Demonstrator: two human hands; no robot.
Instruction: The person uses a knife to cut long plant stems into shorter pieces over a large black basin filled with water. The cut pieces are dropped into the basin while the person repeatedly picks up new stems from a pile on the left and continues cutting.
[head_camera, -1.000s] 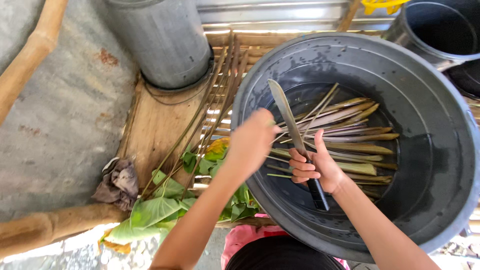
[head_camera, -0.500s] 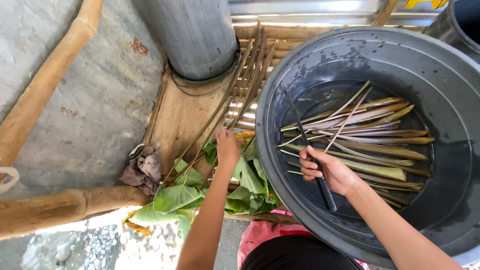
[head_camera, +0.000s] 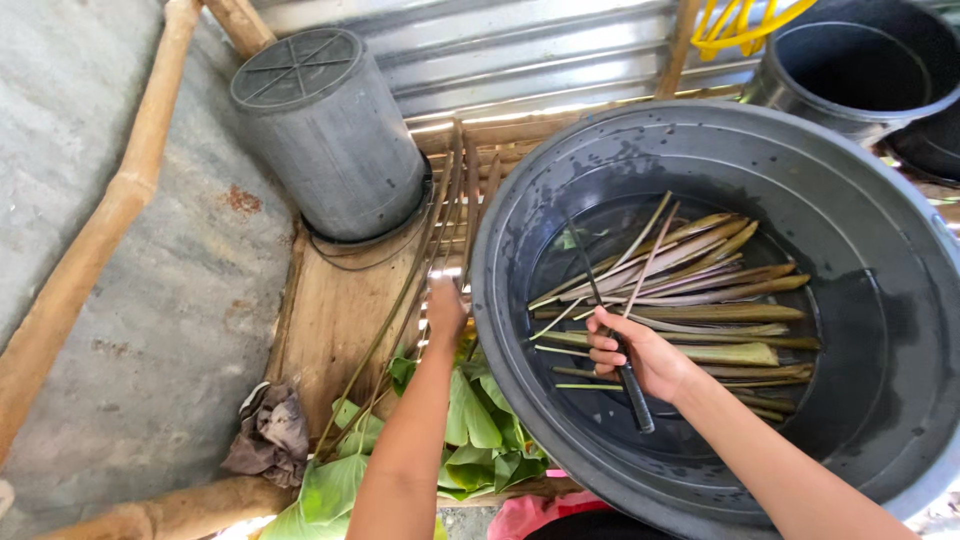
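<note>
Your right hand (head_camera: 640, 355) is closed around a knife (head_camera: 612, 335) inside the tub (head_camera: 880, 330), over the stalks (head_camera: 700, 300). Your left hand (head_camera: 445, 310) reaches among long stems (head_camera: 400, 300) beside green leaves (head_camera: 480, 420); its grip probably closed, hard to tell.

We have one view only, from the camera worn on the head. It looks steeply down and slightly forward, close over our two forearms, which enter from the bottom edge. The wide dark basin (head_camera: 520, 200) fills the right half, the wooden worktop (head_camera: 335, 320) the middle, and a corrugated metal wall (head_camera: 520, 50) closes the top.
</note>
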